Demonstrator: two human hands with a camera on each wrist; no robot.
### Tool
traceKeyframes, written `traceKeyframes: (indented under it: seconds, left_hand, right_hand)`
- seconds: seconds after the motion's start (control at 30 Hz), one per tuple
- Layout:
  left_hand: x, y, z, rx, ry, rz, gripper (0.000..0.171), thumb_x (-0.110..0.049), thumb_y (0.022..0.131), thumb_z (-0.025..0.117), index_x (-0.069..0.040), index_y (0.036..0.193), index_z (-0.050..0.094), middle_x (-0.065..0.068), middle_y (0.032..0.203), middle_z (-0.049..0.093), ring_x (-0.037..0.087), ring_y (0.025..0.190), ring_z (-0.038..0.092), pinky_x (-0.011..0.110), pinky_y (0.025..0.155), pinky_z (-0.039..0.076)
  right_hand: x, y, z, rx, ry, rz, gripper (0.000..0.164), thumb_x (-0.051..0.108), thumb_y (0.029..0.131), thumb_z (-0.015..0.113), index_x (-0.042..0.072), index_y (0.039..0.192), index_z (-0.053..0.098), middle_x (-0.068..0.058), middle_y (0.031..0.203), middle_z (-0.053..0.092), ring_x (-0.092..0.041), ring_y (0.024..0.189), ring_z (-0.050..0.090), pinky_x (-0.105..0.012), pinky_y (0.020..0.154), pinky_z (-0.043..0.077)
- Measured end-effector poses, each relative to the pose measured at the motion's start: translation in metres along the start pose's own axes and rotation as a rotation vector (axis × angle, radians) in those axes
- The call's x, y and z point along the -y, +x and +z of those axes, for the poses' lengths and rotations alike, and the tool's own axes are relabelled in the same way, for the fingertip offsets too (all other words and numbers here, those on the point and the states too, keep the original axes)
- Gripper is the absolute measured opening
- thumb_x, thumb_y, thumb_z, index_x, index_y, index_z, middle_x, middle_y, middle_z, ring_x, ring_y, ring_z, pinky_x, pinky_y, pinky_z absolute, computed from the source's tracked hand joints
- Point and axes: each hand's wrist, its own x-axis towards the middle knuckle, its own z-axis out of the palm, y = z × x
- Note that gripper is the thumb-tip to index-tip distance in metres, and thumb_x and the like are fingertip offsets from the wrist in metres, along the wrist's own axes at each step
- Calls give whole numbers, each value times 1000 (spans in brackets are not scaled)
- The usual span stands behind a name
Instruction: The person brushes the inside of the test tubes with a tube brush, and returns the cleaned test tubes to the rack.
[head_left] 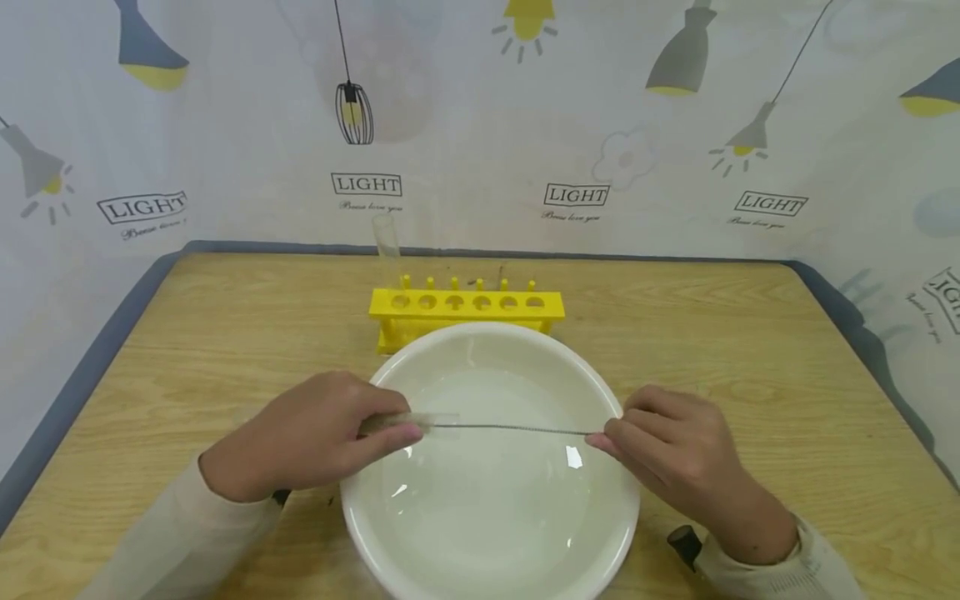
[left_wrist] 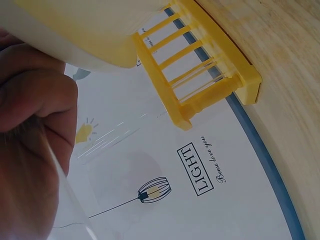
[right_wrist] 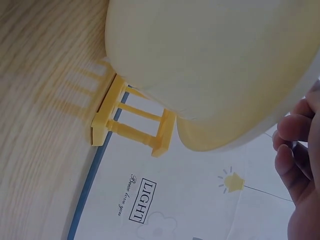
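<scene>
Over the white basin [head_left: 491, 335], my left hand [head_left: 318, 433] grips a clear test tube [head_left: 446, 419] lying sideways, its mouth toward the right. My right hand [head_left: 678, 442] pinches the far end of a test tube brush by its thin twisted wire [head_left: 517, 429]. That wire runs nearly level from the right fingertips into the tube's mouth; the brush head is mostly hidden by the left fingers. In the left wrist view, the lower part of the held tube [left_wrist: 70, 205] sticks out below the curled fingers. Clear water with bright reflections lies in the basin.
Just behind the basin stands a yellow test tube rack [head_left: 467, 306] with a row of holes and pegs. Another clear test tube [head_left: 386, 237] stands tilted in its leftmost hole. The wooden table [head_left: 712, 333] ends at a curtain [head_left: 465, 167] printed with lamps.
</scene>
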Motion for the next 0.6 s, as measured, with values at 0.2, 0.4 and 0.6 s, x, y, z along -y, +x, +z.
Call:
traceKeyframes:
  seconds: [0.2, 0.4, 0.6]
  left_hand:
    - [-1, 0, 0, -4, 14, -4, 31, -47, 93, 47, -31, 67, 48, -19, 51, 29, -6, 46, 33, 15, 48, 33]
    - [0, 0, 2, -15, 36, -9, 33, -49, 92, 46, -33, 64, 43, -21, 50, 25, -7, 45, 29, 15, 46, 31]
    - [-1, 0, 2, -5, 24, -12, 34, -50, 92, 45, -33, 64, 44, -20, 50, 26, -7, 45, 30, 15, 45, 31]
  right_hand:
    - [1, 3, 2, -25, 12, -34, 34, 25, 90, 59, 8, 60, 60, 5, 52, 51, -13, 52, 47, -17, 43, 38]
    - [1, 1, 3, -3, 7, -32, 34, 25, 91, 58, 8, 61, 60, 5, 53, 51, -13, 53, 47, -17, 44, 38]
    - [2, 1, 4, -12, 25, -29, 33, 25, 90, 59, 8, 62, 60, 5, 54, 50, -12, 53, 45, -16, 44, 37]
